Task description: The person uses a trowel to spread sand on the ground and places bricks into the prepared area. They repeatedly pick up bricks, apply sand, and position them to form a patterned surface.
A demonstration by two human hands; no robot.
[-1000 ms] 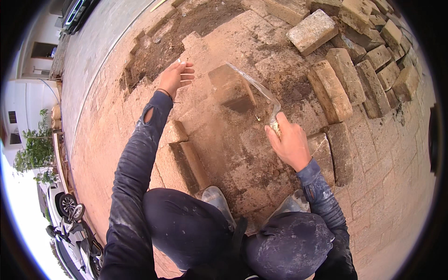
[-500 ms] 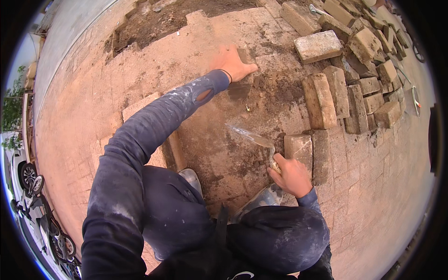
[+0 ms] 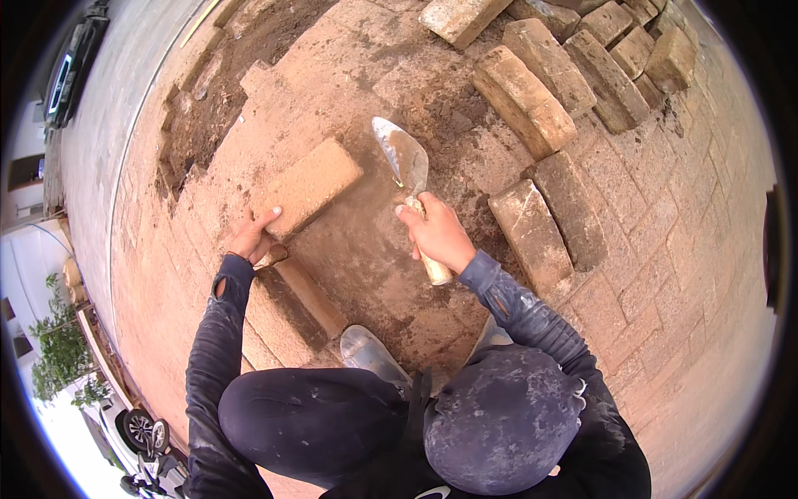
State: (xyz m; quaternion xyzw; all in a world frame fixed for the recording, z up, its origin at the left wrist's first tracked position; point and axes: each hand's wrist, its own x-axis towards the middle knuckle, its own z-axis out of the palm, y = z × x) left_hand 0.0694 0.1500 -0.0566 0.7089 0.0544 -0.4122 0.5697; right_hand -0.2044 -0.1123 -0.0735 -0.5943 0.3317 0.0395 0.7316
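Note:
My left hand (image 3: 253, 239) grips the near-left end of a tan paving brick (image 3: 314, 187), thumb on its top face; the other fingers are partly hidden. The brick sits along the left edge of a dug-out patch of bare sand (image 3: 357, 249). Just nearer me, another paving brick (image 3: 287, 308) stands beside that patch, next to my boot. My right hand (image 3: 440, 237) is closed around the wooden handle of a pointed trowel (image 3: 405, 155). Its soil-smeared metal blade points away from me, over the sand.
Loose paving bricks (image 3: 540, 71) are piled at the far right. Two more bricks (image 3: 532, 229) lie side by side right of my right hand. A dug strip of dark soil (image 3: 208, 125) runs at the far left. My boots (image 3: 370, 349) stand at the near edge of the sand.
My left hand has come back from the far middle to the brick on the left. The trowel, held low near my right boot before, is now farther forward. The view has shifted.

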